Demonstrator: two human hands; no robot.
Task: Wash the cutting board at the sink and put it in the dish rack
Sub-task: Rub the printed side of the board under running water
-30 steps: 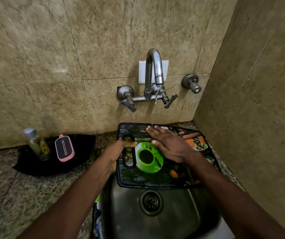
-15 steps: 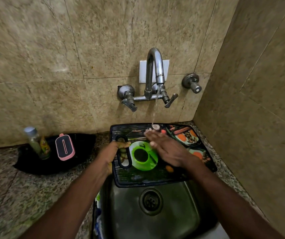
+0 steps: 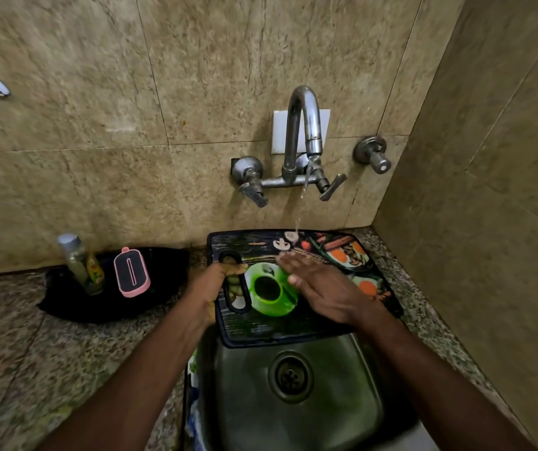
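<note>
Cutting board [image 3: 261, 332] lies across the back of the sink [image 3: 352, 405], far edge at the wall. A thin water stream [image 3: 300, 206] from the tap [image 3: 303, 122] hits that far edge. Left hand [image 3: 215, 284] grips the board's left side, fingers curled thru the handle slot. Right hand [image 3: 323, 288] lies flat on the printed face, fingers straight, holding nothing. On the desk [image 3: 33, 369] to the left: small bottle [image 3: 80, 265] & pink-rimmed scrubber [image 3: 130, 271] on a black mat [image 3: 98, 307].
</note>
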